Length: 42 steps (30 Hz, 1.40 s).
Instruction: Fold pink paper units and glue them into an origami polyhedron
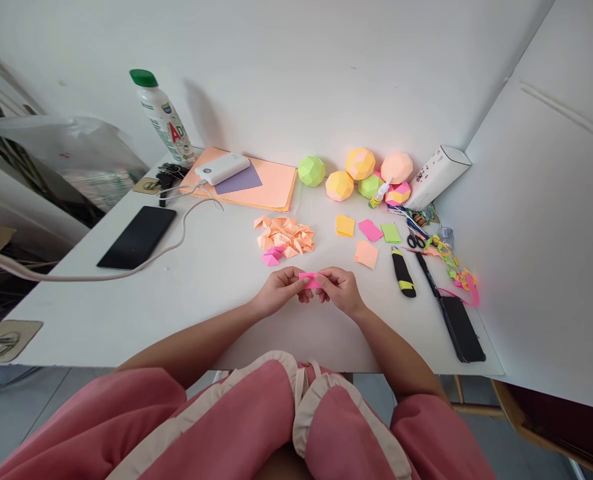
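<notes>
left hand (282,289), right hand (339,288), both gripping pink paper (310,280)

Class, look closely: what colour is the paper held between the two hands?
The paper is bright pink, seen best in the head view.

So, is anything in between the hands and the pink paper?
No, nothing visible: the left hand and the right hand both hold the pink paper directly. The peach folded pieces lie beyond the hands, not in between.
</notes>
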### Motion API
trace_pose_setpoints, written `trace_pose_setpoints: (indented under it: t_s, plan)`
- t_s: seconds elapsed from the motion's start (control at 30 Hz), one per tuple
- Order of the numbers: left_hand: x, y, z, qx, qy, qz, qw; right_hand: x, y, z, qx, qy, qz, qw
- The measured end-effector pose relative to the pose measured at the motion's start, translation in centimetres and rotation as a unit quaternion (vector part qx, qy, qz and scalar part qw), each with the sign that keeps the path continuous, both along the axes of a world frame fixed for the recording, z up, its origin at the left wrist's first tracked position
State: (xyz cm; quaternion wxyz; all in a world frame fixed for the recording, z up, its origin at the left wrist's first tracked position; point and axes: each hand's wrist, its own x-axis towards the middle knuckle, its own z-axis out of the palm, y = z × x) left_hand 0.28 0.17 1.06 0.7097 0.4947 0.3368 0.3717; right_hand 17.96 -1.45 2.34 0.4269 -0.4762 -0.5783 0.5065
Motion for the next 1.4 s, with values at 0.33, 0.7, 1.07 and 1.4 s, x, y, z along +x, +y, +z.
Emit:
trace_pose_setpoints:
  t_s: [0.33, 0.7, 1.07, 1.4]
  plan:
    - [-0.1, 0.0, 0.3, -0.007, 0.028, -0.074, 0.997, 0.2, 0.0, -0.1, 0.008, -0.024, 0.02, 0.999]
    - [-0.1, 0.1, 0.6, -0.01, 0.031, -0.094, 0.995, 0.1, 0.0, 0.3, -0.003, -0.024, 0.01, 1.0]
    - [0.0, -0.1, -0.1, -0.018, 0.037, -0.105, 0.994, 0.1, 0.0, 0.2, -0.002, -0.031, 0.018, 0.999]
    - [0.3, -0.3, -0.1, -0.01, 0.103, -0.016, 0.995, 0.5, 0.8, -1.0, -0.122, -0.005, 0.119, 0.985]
